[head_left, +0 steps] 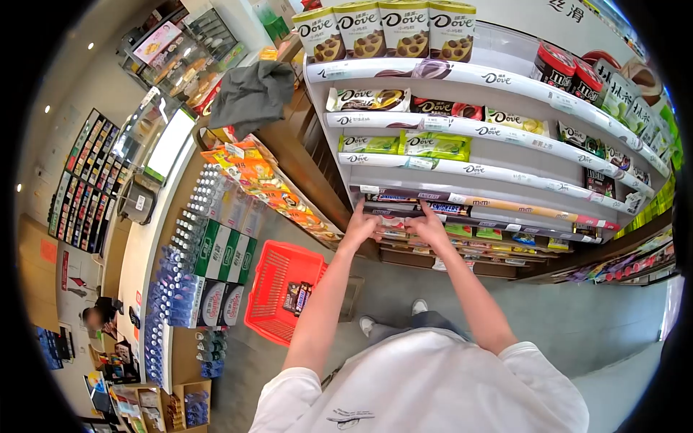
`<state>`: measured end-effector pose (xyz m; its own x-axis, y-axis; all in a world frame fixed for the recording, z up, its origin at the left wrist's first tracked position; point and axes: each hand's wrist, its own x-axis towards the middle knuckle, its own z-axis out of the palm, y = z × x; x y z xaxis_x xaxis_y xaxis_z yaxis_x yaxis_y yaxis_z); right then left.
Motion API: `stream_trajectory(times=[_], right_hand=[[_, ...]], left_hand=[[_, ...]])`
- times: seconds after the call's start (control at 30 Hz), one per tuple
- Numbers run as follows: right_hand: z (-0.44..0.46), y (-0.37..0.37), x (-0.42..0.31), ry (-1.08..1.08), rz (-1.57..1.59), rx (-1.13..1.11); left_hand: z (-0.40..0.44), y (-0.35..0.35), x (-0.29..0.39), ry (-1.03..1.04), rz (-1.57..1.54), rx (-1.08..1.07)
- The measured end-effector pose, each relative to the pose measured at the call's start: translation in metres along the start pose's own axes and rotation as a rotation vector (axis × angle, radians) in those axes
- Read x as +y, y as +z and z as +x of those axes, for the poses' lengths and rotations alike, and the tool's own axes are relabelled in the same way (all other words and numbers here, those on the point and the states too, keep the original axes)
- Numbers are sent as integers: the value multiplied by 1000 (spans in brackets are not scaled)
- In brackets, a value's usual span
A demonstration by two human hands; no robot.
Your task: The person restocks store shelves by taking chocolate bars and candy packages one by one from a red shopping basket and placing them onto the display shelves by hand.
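Fingers of your left hand point(363, 229) and right hand point(429, 229) look spread; whether they grip anything you cannot tell. Slim, dark-wrapped Snickers bars point(451, 209) lie by the low shelf's point(513, 226) left end, probably light, firm, slippery: pinch mid-length.

Dove pouches point(359, 30): top shelf point(465, 75), upper centre | Snickers bars point(447, 209): lower shelf point(514, 227), centre | shopping basket point(283, 261): floor point(613, 303), centre-left

Grey cloth point(251, 96) (rumpled), rows of bottled water point(157, 317), green-and-white cartons point(218, 249), pale counter point(137, 263)
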<state>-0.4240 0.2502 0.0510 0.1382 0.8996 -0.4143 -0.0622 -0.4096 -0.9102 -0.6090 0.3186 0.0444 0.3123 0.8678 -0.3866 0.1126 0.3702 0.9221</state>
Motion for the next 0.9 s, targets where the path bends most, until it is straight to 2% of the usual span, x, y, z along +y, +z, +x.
stream_trajectory(times=[0.17,0.23,0.33,0.5,0.63,0.7,0.8,0.87,0.9], right_hand=[[0,5,0,-108,-305,34],[-7,11,-2,-124,-366,40],[4,19,12,-154,-462,7],[-1,26,13,-179,-429,100],[-14,28,18,-292,-311,183],[-24,31,28,-337,-236,215],[-29,33,63,-306,-101,248],[-32,34,90,-137,-17,98],[-36,37,99,-129,-22,81]], left_hand=[[5,0,-7,7,85,52],[-5,0,-4,173,303,83],[-13,-2,2,199,371,106],[-17,-7,5,174,409,77],[-22,-9,-7,171,403,43],[-27,-7,-29,339,270,67],[-59,-3,-75,297,90,149],[-82,-8,-122,95,97,155],[-96,-11,-145,27,102,181]])
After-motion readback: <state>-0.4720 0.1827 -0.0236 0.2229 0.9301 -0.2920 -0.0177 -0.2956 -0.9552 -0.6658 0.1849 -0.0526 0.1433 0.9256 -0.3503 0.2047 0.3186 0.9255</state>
